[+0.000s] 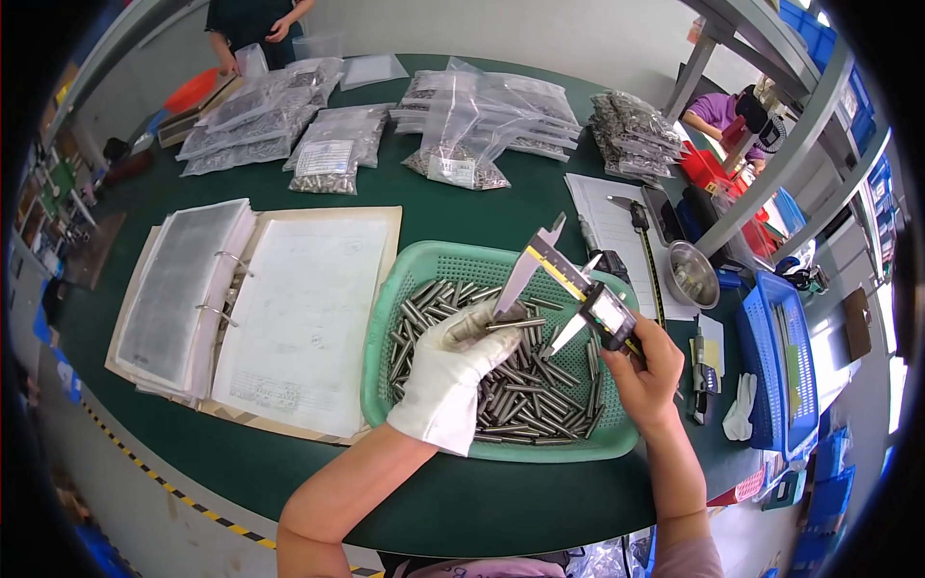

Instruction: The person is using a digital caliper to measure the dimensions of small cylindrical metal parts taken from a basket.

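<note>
My left hand (453,371), in a white glove, holds a thin metal pin (514,325) over a green plastic basket (414,265) filled with several similar metal pins (525,390). My bare right hand (644,371) grips a digital caliper (573,284) by its display body. The caliper's jaws are apart and sit around the pin's end. Both hands hover above the basket's middle and right side.
An open ring binder (260,308) lies left of the basket. Clear bags of metal parts (462,120) are spread at the back of the green table. A paper sheet, a metal bowl (692,273) and a blue basket (780,366) sit right. Other people work at the far edges.
</note>
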Demonstrator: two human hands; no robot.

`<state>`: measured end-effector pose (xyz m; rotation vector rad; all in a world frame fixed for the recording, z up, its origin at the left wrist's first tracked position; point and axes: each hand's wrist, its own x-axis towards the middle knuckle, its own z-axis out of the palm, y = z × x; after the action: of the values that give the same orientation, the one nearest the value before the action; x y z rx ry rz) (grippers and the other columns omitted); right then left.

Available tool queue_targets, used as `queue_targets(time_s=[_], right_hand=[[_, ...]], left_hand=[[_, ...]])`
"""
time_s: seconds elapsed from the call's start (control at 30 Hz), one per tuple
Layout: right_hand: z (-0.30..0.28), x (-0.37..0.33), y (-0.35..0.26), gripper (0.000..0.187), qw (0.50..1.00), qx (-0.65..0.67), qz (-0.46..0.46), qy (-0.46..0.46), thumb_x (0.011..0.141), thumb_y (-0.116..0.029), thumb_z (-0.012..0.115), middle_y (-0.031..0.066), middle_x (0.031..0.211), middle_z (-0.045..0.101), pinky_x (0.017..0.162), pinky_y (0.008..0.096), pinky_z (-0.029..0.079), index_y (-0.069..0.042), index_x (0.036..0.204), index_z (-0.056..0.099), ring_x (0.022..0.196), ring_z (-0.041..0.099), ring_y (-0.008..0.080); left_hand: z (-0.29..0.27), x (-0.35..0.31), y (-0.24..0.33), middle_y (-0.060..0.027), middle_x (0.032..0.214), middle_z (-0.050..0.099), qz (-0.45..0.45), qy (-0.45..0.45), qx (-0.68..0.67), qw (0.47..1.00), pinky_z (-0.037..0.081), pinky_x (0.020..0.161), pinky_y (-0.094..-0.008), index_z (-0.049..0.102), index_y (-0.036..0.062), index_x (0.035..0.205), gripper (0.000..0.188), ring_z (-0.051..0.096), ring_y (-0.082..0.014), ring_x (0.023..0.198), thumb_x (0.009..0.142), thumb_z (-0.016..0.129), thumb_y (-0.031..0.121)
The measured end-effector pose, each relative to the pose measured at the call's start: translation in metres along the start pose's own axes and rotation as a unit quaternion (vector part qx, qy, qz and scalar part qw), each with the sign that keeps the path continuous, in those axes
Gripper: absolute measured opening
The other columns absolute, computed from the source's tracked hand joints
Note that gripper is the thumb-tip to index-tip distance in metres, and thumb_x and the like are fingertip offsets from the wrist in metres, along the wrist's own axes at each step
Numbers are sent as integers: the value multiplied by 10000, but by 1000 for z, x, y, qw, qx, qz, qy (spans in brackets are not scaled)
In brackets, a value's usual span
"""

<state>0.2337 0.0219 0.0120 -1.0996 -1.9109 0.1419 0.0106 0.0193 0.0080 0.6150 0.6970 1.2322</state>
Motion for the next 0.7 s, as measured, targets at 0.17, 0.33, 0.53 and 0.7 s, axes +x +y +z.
queue_targets(time_s=[0.17,0.33,0.53,0.7], right_hand=[[2,-1,4,427,1000,5,-9,4,691,-10,693,101,757,602,571,244,457,36,1098,575,600,565,145],[1,2,1,427,1000,5,-11,1,691,-7,692,102,764,604,570,246,458,37,1098,573,603,566,143],[2,1,2,421,1000,1,-12,-8,693,-13,696,108,759,604,573,249,464,39,1092,572,600,574,151],[0,3,-1,425,1000,-19,-9,-24,691,-26,710,111,741,602,563,253,472,38,1088,575,593,592,164]], left_hand=[[9,-3,6,-57,982,636,19,22,6,1000,496,773,-218,566,-9,1120,267,599,-98,847,853,567,-30],[6,-2,0,-21,905,611,113,27,40,992,480,712,-203,569,-4,1104,258,556,-69,752,847,588,-21],[7,-4,1,-27,971,619,79,42,22,996,478,761,-198,566,-7,1145,306,569,-67,810,841,600,-20],[5,-4,1,-27,981,624,65,27,21,997,479,780,-201,569,-3,1145,305,576,-68,834,842,598,-22]])
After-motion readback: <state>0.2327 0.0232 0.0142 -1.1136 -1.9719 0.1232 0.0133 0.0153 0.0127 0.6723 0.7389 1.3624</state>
